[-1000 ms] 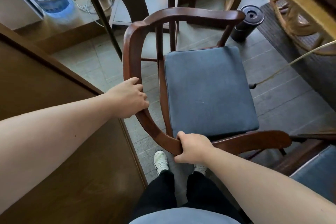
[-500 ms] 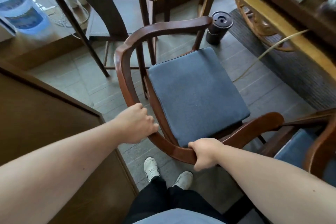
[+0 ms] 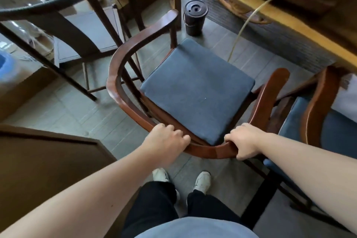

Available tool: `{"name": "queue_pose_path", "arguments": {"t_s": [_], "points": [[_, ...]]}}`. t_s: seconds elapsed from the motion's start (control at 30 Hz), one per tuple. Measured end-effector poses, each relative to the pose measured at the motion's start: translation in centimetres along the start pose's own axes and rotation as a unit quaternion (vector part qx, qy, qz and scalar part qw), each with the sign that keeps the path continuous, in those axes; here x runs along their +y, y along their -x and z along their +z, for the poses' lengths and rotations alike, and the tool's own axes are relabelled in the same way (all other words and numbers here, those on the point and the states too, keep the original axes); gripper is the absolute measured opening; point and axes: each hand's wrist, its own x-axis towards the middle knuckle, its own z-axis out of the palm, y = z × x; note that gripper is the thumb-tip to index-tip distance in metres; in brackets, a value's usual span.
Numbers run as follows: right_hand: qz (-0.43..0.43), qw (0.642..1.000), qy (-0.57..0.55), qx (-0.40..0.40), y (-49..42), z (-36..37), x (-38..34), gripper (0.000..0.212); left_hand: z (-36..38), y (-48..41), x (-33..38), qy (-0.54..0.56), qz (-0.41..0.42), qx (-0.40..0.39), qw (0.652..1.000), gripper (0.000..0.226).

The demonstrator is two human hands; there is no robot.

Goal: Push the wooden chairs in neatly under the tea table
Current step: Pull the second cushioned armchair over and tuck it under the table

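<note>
A person's left hand (image 3: 167,142) and right hand (image 3: 245,142) grip the curved back rail of a reddish-brown wooden armchair with a dark blue seat cushion (image 3: 196,91), fingers (image 3: 176,131) of each hand curled and clamped over the rail on either side of its middle. The chair stands on the grey plank floor (image 3: 81,110), its open front turned toward the yellow-edged wooden tea bench (image 3: 289,19) at upper right, its seat short of the bench's near edge. A second wooden armchair with a blue cushion (image 3: 318,106) sits just beside it at right, against the bench edge. A dark cylindrical lidded bin (image 3: 194,18) stands on the floor beyond the chair's armrest, near the bench leg. White shoes (image 3: 201,180) show below.
</note>
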Motion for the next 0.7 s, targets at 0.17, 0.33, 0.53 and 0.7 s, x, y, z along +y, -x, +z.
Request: {"name": "queue_pose_path", "arguments": {"t_s": [0.17,0.33,0.53,0.7], "points": [[0.035,0.981,-0.136,0.131,1.5,0.3,-3.8,0.072,0.3,1.9,-5.7,0.014,0.048,0.063,0.997,0.028],[0.058,0.927,-0.252,0.271,1.4,-2.4,-9.8,0.075,1.1,2.8,-12.1,-0.002,0.103,0.112,0.988,0.045],[0.154,0.865,-0.339,0.337,-2.7,-2.6,-16.2,0.047,2.5,1.5,-17.2,0.007,0.200,0.113,0.973,0.030],[0.196,0.839,-0.338,0.378,-3.3,-1.9,-16.9,0.036,2.7,0.7,-17.9,0.001,0.260,0.147,0.954,0.032]]}}
